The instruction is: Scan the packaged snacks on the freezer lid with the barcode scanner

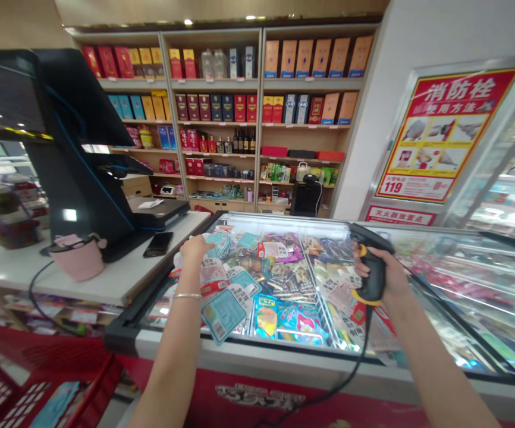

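Observation:
My right hand [389, 273] is closed around the grip of a black and yellow barcode scanner [376, 276], whose head points left over the freezer. A dark cable [347, 380] runs down from its handle. My left hand [194, 248] reaches to the left side of the freezer top, its fingers curled and partly hidden among flat snack packets. Beside it lie a light-blue packet [217, 241] and a pink-and-red packet [213, 276]. Nearer my left forearm is a teal packet [224, 312] with a barcode. More pale packets [340, 294] lie below the scanner.
The glass-topped freezer [257, 351] holds colourful ice-cream bags. On the left counter [119, 279] are a checkout terminal [83, 148], a phone [158, 244] and a pink cup [78, 258]. A red shopping basket [92, 392] stands lower left. Shelves [215, 86] of boxes line the back.

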### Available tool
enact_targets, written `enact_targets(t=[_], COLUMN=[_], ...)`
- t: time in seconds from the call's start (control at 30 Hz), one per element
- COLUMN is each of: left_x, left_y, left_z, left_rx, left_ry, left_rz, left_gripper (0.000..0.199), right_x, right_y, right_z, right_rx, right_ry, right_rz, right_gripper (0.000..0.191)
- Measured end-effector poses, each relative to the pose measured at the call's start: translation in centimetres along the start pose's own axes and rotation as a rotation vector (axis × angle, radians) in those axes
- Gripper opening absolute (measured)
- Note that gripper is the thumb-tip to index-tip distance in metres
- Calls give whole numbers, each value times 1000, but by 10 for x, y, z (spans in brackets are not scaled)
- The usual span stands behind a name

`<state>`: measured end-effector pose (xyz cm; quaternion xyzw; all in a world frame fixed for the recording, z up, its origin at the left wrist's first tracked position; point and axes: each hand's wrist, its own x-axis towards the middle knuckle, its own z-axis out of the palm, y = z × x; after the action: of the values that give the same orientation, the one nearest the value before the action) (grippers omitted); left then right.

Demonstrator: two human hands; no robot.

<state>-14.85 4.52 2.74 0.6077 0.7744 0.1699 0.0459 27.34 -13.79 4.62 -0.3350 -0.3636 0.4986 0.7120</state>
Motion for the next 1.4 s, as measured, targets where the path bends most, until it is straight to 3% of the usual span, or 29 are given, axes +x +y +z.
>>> enact_targets(t=[0.1,0.23,0.37,0.5,0.6,0.77,0.93,1.03,1.17,1.3,1.4], left_x=[8,12,13,15,19,23,21,21,22,22,21], left_y=[-22,-32,-38,-42,-43,-42,-38,-37,-36,-34,-32], left_z=[3,12,22,32,38,45,52,53,52,47,44], left_rx=[49,44,44,34,-22,-219,-248,-350,-738,-1195,-1379], left_ry=[-117,-171,-137,-100,-78,-38,8,-56,-165,-2,106], left_rz=[-84,-90,-30,22,64,146,140,173,235,138,56], left_gripper=[61,66,58,49,37,28,34,40,36,44,49], right_x=[12,25,29,21,11,-1,-4,-4,-4,-5,-6], right_y=[42,105,152,178,186,188,187,187,189,188,185], right_z=[48,95,116,116,113,116,119,118,118,119,121], right_rx=[36,38,8,-4,-38,-54,-61,-68,-55,-52,-64], right_ry=[-160,-305,-480,-585,-635,-657,-638,-600,-578,-569,-567], right_rz=[123,317,506,623,681,641,573,538,495,450,455], right_gripper=[16,15,25,32,34,39,44,41,40,34,31])
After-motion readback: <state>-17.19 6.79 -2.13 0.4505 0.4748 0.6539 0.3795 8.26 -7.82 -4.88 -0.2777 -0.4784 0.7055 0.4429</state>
